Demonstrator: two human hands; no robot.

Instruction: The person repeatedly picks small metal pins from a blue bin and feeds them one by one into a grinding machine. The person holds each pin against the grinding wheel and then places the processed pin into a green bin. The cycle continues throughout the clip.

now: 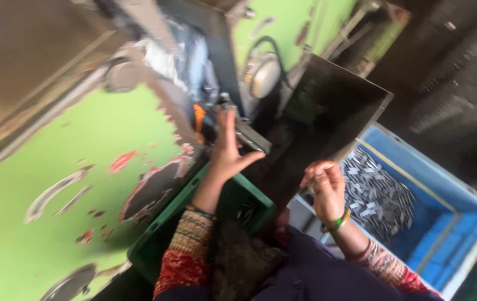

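My left hand (228,150) is raised with fingers spread, its fingertips against a grey metal part (251,135) at the mouth of a green machine (71,167). Whether it grips that part I cannot tell because of blur. My right hand (326,189) hangs lower to the right, fingers curled loosely, beside a dark sloping metal chute (327,117). Nothing shows clearly inside it. Both wrists carry bangles and patterned sleeves.
A blue crate (450,223) at the right holds several small flat metal pieces (378,195). Below my left forearm stands a green crate (160,245) with a few pieces inside. A round grey fitting with a black cable (263,72) sits on the machine.
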